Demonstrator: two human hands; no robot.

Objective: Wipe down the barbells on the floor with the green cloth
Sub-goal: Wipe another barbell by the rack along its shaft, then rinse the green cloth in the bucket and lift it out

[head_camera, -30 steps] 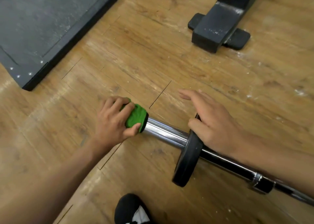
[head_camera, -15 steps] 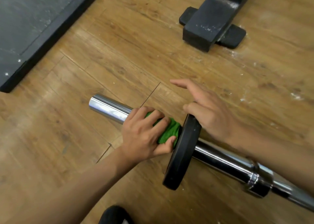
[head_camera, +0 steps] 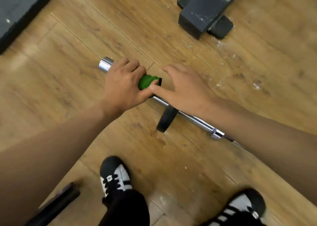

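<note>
Floor (head_camera: 60, 92) past the bar (head_camera: 105, 64) tip: open. Weight plate (head_camera: 165, 121) blocks sliding along bar. Bench foot (head_camera: 202, 14), mat (head_camera: 17, 6) well apart.

green cloth (head_camera: 146, 81) slid away from plate (head_camera: 165, 121), left hand (head_camera: 123, 86) nearer bar end (head_camera: 105, 64)

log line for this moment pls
left hand grips green cloth on barbell | right hand open above plate
</note>
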